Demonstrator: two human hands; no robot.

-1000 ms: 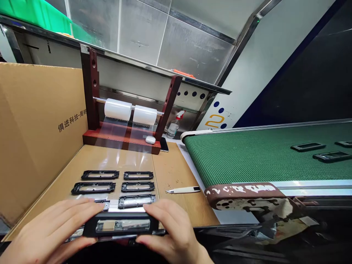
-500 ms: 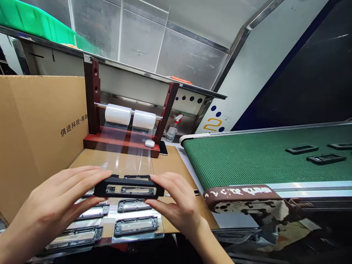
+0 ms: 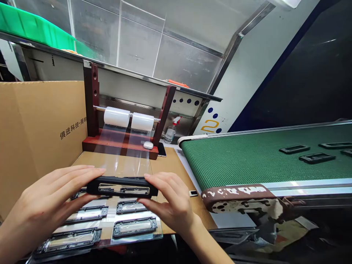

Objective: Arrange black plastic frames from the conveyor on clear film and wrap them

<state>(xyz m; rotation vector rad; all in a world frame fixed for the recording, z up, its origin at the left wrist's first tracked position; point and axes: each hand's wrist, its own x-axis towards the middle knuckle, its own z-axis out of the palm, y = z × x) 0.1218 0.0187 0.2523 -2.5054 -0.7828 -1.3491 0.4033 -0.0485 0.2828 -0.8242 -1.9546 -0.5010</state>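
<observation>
Both hands hold one black rectangular plastic frame (image 3: 95,186) with a long slot through its middle, raised above the work surface. My left hand (image 3: 52,200) pinches its left end, fingers on top and thumb below. At the right end, my right hand (image 3: 172,201) grips in the same way. Beneath them, several similar black frames (image 3: 134,226) lie flat on strips of clear film (image 3: 110,229). Some of these are partly hidden behind my hands and the held frame.
Two rolls of clear film (image 3: 117,116) hang on a dark red wooden stand (image 3: 95,143). A cardboard box (image 3: 41,121) stands left. On the right, a green conveyor belt (image 3: 233,161) carries several black frames (image 3: 316,157). A spray bottle (image 3: 170,132) and white case (image 3: 148,145) sit behind.
The held black frame and both hands have shifted slightly left in view. On the conveyor belt, the frames have moved left, and another shows at the right edge.
</observation>
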